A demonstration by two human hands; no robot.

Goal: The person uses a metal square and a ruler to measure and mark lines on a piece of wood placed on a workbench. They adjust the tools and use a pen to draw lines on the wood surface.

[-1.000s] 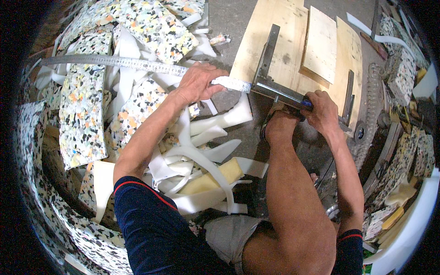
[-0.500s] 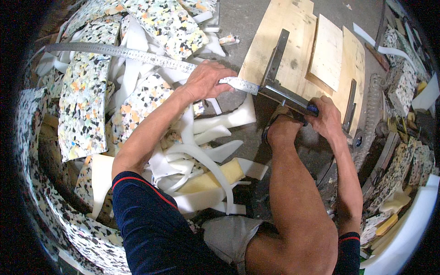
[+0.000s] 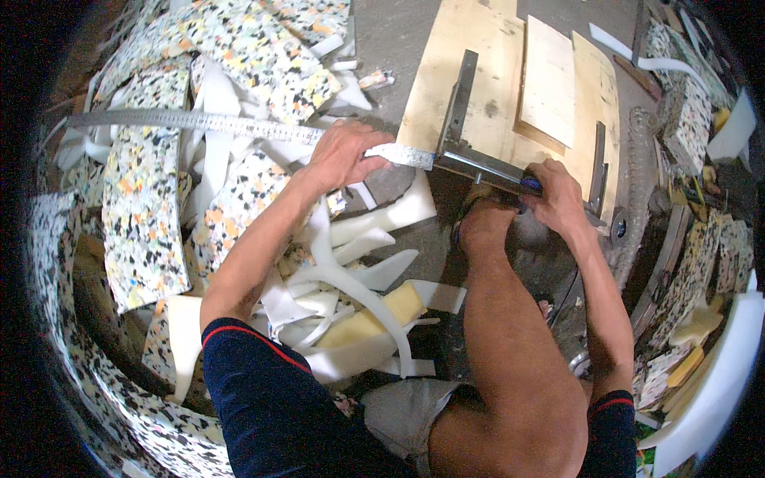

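Note:
My left hand (image 3: 344, 153) is closed around a long metal ruler (image 3: 199, 120) with printed graduations. The ruler stretches far to the left over foam scraps, and its short right end passes beyond my fingers to the corner of a dark metal bracket (image 3: 488, 167). That bracket runs along the near edge of a pale wooden board (image 3: 498, 88), with one arm lying up across the board. My right hand (image 3: 555, 193) closes on the bracket's right part, beside a small blue piece (image 3: 531, 186). A thinner wooden panel (image 3: 548, 80) rests on the board.
Speckled foam sheets (image 3: 145, 191) and white foam offcuts (image 3: 374, 307) are heaped at the left. My bare leg (image 3: 510, 311) stands between my arms, its foot under the board. More speckled foam (image 3: 689, 135) and a coiled hose (image 3: 637, 159) lie at the right.
The whole view has shifted, so the board, bracket and both hands appear slightly farther left. Both hands keep their grips, and the ruler's end stays at the bracket's corner.

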